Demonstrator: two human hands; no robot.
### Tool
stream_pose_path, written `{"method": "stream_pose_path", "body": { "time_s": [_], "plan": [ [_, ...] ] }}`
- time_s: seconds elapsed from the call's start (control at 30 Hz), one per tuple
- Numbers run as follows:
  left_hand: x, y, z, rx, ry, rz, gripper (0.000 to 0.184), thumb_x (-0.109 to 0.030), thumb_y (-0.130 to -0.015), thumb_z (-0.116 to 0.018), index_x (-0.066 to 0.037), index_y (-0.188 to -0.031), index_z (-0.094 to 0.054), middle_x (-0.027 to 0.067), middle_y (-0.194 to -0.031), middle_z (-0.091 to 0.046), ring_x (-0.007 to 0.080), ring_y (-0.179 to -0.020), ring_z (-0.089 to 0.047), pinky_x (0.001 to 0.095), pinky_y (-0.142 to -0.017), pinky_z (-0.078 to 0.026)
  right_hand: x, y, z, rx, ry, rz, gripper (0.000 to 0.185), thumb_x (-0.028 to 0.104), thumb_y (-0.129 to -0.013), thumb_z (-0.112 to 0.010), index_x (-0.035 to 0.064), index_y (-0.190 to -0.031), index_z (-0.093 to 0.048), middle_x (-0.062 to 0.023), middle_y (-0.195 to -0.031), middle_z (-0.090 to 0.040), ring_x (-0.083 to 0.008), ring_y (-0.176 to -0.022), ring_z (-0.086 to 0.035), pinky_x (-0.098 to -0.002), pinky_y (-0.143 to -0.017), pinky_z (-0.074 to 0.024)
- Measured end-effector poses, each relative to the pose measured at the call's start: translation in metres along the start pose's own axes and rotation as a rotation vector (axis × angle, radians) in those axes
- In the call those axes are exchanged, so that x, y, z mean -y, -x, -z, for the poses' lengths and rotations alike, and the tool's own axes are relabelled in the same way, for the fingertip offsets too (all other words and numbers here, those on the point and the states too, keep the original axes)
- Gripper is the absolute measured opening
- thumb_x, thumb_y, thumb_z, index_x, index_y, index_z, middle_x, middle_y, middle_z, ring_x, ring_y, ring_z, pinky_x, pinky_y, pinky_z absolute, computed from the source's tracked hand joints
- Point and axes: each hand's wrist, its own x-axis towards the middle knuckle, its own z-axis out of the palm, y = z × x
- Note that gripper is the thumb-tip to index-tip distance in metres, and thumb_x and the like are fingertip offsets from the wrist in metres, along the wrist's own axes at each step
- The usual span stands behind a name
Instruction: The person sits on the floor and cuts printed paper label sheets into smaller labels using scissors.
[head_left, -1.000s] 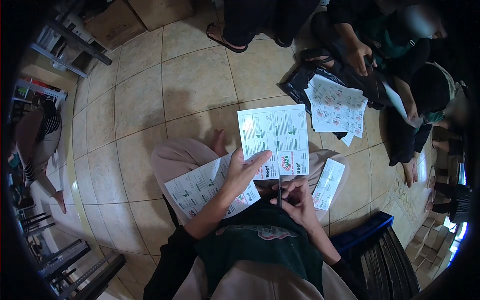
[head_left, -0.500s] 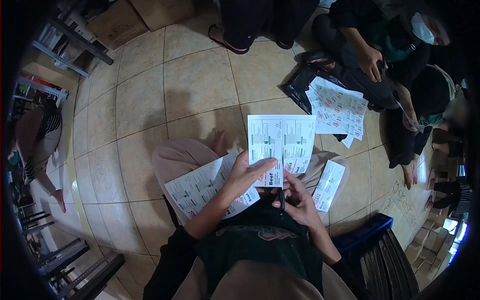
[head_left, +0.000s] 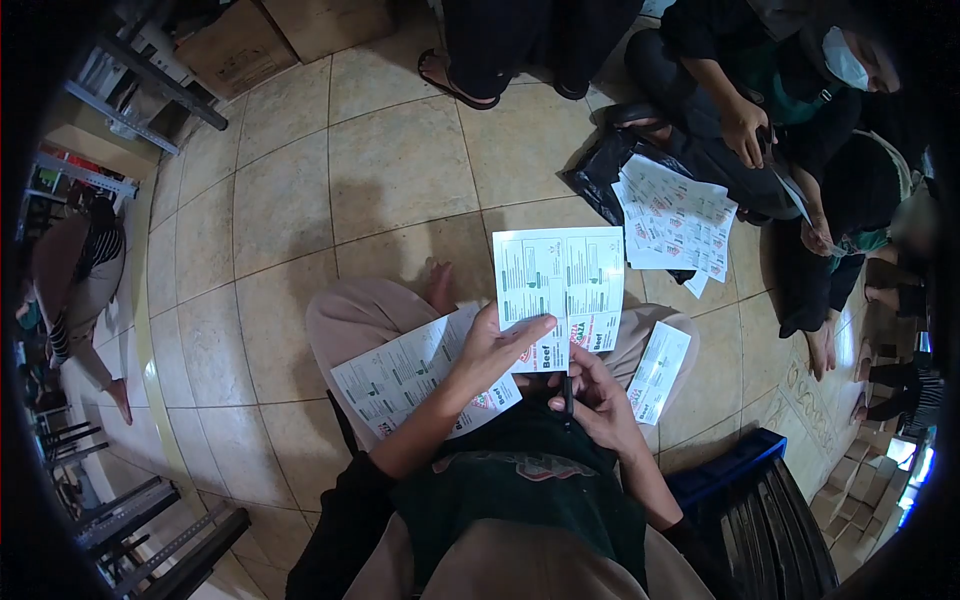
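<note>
My left hand [head_left: 500, 350] grips a printed label sheet [head_left: 535, 265] by its left side, thumb on top. The sheet bears two labels side by side, with "Beef" at the near end. In my right hand [head_left: 605, 405], black-handled scissors [head_left: 568, 395] sit at the sheet's near edge, below the line between the labels. Their blades are mostly hidden. Across my left leg lie more printed sheets [head_left: 385, 370], partly covered by my left forearm. A single cut label strip [head_left: 660, 365] rests on my right leg.
A pile of printed sheets [head_left: 675, 215] lies on a black plastic bag [head_left: 600, 180] ahead on the right. Beside it sits a masked co-worker [head_left: 745, 130] holding paper. Another person's sandalled feet [head_left: 460, 85] stand ahead. A blue-and-black crate [head_left: 735, 465] is close on my right.
The held sheet has shifted slightly left and tilted a little. The scissors have drawn slightly toward me, with less blade showing. The co-worker's paper has moved.
</note>
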Motion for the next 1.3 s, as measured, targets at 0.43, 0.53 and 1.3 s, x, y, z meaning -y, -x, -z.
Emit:
{"method": "stream_pose_path", "body": {
  "time_s": [0.43,0.53,1.3],
  "plan": [
    [0.006,-0.003,0.001,-0.07,0.026,-0.121,0.023,-0.01,-0.087,-0.06,0.001,-0.107,-0.055,0.0052,-0.095,-0.063,0.0071,-0.083,-0.059,0.0211,-0.069,-0.049,0.002,0.001,0.013,0.069,-0.095,-0.032,0.068,-0.007,-0.078,-0.063,0.0009,-0.137,-0.031,-0.0044,-0.104,-0.053,-0.0085,-0.088,-0.049,-0.0216,-0.078,-0.0396],
    [0.003,-0.003,-0.001,-0.056,0.065,-0.09,0.024,-0.01,-0.087,-0.061,0.001,-0.107,-0.055,0.0051,-0.095,-0.063,0.0072,-0.082,-0.059,0.0214,-0.069,-0.049,0.005,-0.002,0.009,0.048,-0.132,-0.022,0.068,-0.007,-0.078,-0.064,0.0017,-0.137,-0.031,-0.0025,-0.102,-0.053,-0.0063,-0.079,-0.046,-0.0198,-0.072,-0.0376],
    [0.005,-0.003,0.001,-0.022,0.076,-0.041,0.024,-0.008,-0.087,-0.06,0.001,-0.108,-0.055,0.0057,-0.097,-0.063,0.0081,-0.084,-0.059,0.0224,-0.071,-0.049,-0.003,0.002,0.015,-0.016,-0.028,-0.026,0.066,-0.01,-0.077,-0.062,-0.0018,-0.136,-0.033,-0.0065,-0.109,-0.054,-0.0089,-0.088,-0.052,-0.0219,-0.079,-0.0425]
  ]
}}
